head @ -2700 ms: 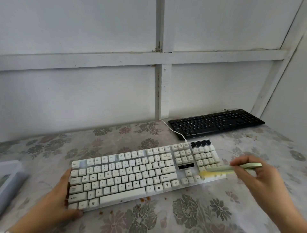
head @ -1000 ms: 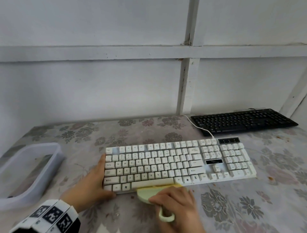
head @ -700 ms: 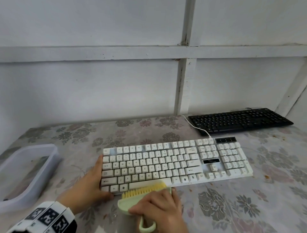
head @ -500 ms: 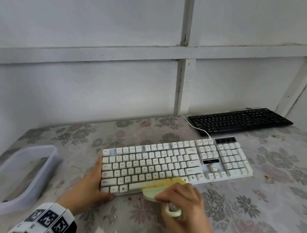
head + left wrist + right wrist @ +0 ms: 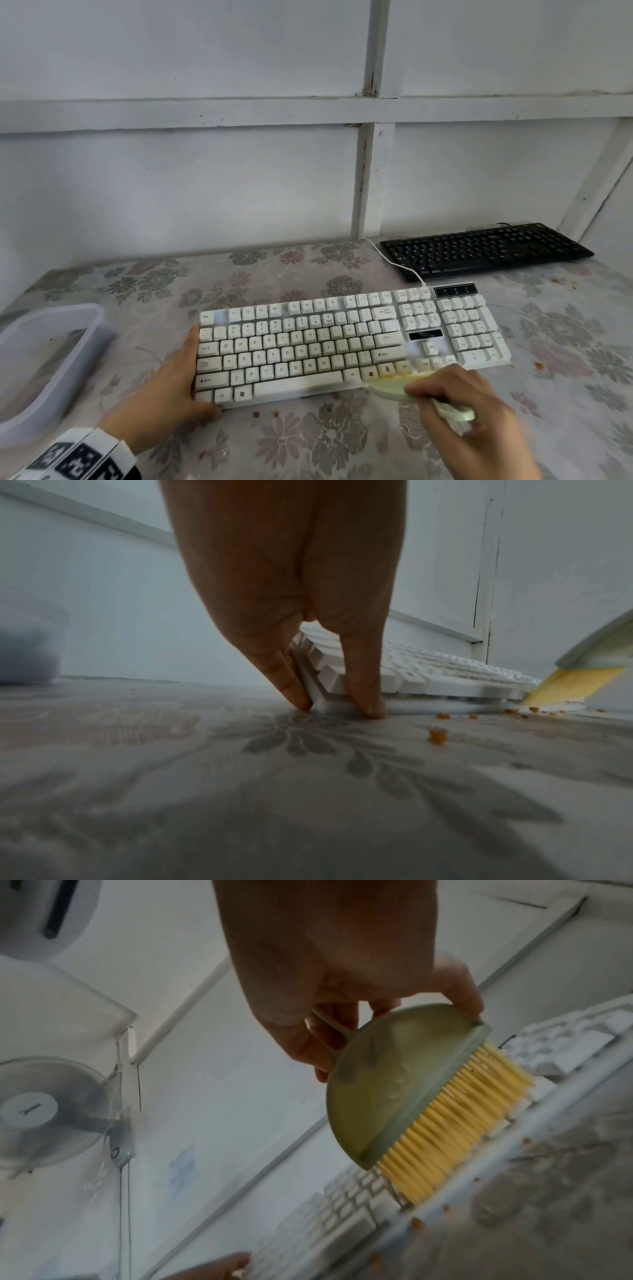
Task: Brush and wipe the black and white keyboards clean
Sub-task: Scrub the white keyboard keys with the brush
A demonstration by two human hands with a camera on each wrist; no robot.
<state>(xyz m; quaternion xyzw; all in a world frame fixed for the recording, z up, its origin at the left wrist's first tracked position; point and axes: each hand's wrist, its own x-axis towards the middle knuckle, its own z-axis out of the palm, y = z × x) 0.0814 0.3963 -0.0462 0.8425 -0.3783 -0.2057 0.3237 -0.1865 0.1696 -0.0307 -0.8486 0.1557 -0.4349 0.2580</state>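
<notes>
A: Tub (image 5: pixel 51 310) sits far left, well off the crumbs (image 5: pixel 438 735). Left hand (image 5: pixel 161 390) only braces the white keyboard (image 5: pixel 308 346) at its left corner, fingers straight, no real grip. A hard stroke could skate the board.

B: Agreed. Right hand (image 5: pixel 472 421) is wrapped round the brush (image 5: pixel 377 1091) handle, bristles on the front key row, right of centre. Crumbs drop onto the table (image 5: pixel 308 281) and could get dragged back under. Black keyboard (image 5: pixel 486 250) back right, looks untouched.

Table (image 5: pixel 308 284) w/ floral cover: white kbd (image 5: pixel 342 342) at centre, black kbd (image 5: pixel 486 250) at 2 o'clock, well apart. Clear tub (image 5: pixel 89 356) at 9 o'clock. Orange crumbs (image 5: pixel 438 735) scattered along white kbd's 6 o'clock edge.
</notes>
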